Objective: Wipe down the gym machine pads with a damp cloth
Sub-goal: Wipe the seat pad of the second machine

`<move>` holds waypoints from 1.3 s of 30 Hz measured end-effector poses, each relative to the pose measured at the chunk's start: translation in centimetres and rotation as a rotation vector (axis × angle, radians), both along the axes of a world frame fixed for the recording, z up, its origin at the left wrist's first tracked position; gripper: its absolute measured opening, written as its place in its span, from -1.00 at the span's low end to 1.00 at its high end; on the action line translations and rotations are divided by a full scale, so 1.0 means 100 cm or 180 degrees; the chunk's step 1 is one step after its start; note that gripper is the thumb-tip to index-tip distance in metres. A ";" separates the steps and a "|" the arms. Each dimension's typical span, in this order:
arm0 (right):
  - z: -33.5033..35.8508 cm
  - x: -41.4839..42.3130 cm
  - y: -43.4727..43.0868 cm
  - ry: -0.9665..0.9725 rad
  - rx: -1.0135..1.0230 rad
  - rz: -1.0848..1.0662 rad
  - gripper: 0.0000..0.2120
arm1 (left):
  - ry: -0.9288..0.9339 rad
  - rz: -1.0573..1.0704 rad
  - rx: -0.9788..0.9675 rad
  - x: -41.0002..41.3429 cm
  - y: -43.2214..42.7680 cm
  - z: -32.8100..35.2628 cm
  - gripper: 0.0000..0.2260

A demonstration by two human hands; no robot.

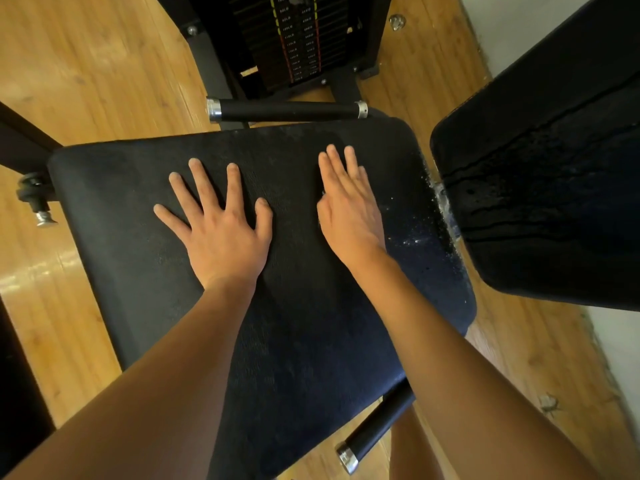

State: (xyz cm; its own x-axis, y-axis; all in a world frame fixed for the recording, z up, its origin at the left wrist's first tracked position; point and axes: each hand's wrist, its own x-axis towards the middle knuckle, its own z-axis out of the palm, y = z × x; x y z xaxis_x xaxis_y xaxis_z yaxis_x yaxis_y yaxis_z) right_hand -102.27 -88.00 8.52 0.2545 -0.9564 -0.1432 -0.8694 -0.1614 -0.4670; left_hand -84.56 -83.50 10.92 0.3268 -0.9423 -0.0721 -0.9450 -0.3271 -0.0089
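— Head view: where are the hands?
— Both lie flat on the seat pad (311,323) at centre; left hand (223,240) fingers (205,188) spread wide, right hand (349,216) fingers (335,168) straight, close together. Back pad (554,188) just right, streaked wet.

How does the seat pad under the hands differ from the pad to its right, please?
The seat pad has both hands, left hand and right hand, lying flat on it; the right-side pad is untouched. The right-side pad shows wet streaks and droplets, while the seat pad looks mostly matte, with white specks near its right edge. Both are black, padded and round-cornered.
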 end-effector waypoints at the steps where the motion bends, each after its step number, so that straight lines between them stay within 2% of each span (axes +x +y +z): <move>1: -0.001 0.003 -0.007 0.0000 0.0006 0.0054 -0.41 | -0.0014 0.0014 0.0001 0.001 0.001 0.000 -0.44; 7: -0.005 0.003 -0.016 -0.0009 -0.0064 0.0112 -0.40 | 0.0012 0.0014 -0.0065 0.002 -0.001 0.000 -0.44; 21: 0.006 -0.023 0.070 -0.0279 0.0065 -0.0007 -0.44 | 0.0005 0.0007 -0.0051 0.001 -0.002 0.003 -0.44; 32: -0.007 0.007 0.000 -0.0107 -0.0119 -0.0125 -0.39 | 0.0024 0.0010 -0.0094 0.001 -0.001 0.001 -0.45; 39: 0.003 -0.018 0.047 -0.0245 0.0004 0.0003 -0.44 | 0.0033 -0.0005 -0.0072 0.001 -0.002 0.004 -0.44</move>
State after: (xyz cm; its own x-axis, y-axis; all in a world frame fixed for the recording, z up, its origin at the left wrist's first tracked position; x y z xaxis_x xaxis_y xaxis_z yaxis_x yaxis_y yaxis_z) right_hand -104.03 -83.30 8.80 0.2656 -0.9560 -0.1244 -0.8308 -0.1615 -0.5326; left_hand -84.43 -83.71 11.31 0.3247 -0.9443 -0.0542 -0.9455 -0.3256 0.0083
